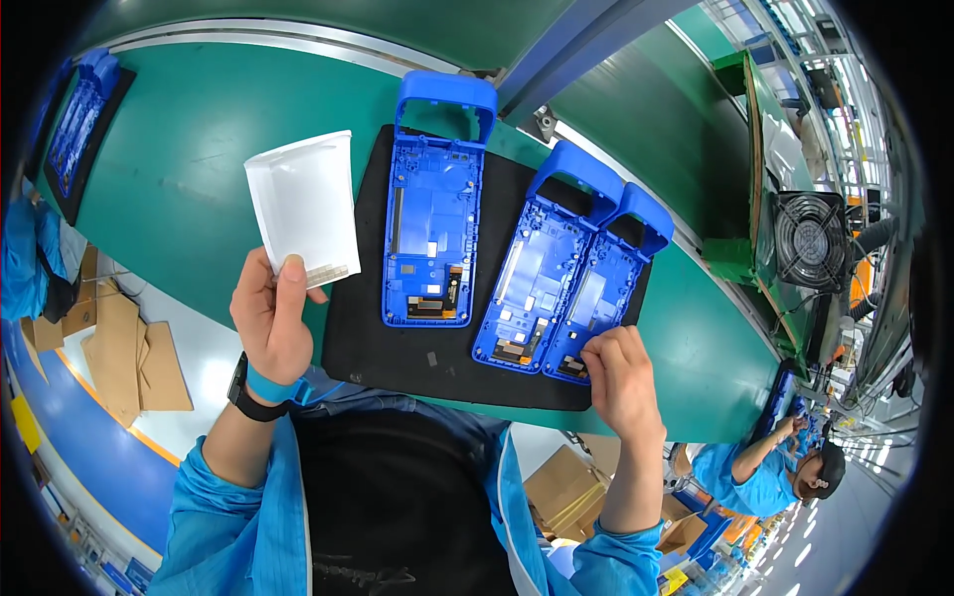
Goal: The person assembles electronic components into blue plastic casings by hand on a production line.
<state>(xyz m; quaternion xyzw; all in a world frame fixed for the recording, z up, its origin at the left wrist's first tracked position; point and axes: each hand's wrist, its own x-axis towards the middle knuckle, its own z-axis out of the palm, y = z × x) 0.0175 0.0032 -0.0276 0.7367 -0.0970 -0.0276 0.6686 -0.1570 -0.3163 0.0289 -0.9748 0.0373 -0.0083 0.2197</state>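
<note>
My left hand [273, 313] holds a white sheet [303, 204], thumb on its lower edge, where a strip of small pale pieces shows. Fingers pinched, my right hand [624, 377] is at the lower end of the rightmost blue plastic housing [594, 298]; whatever lies between the fingertips is hidden. Beside that housing, touching it, lies a second blue housing [532, 283]. A third blue housing [431, 219] lies apart to the left. Each has a raised handle-like loop at its far end and a dark flex circuit near its lower end. They rest on a black mat [368, 343].
The green bench [199, 109] carries more blue housings [79, 129] on a dark mat at far left. A blue post [586, 45] rises behind the mat. At right stands a fan [810, 238]; a co-worker [755, 472] works beyond. Cardboard [139, 358] lies on the floor.
</note>
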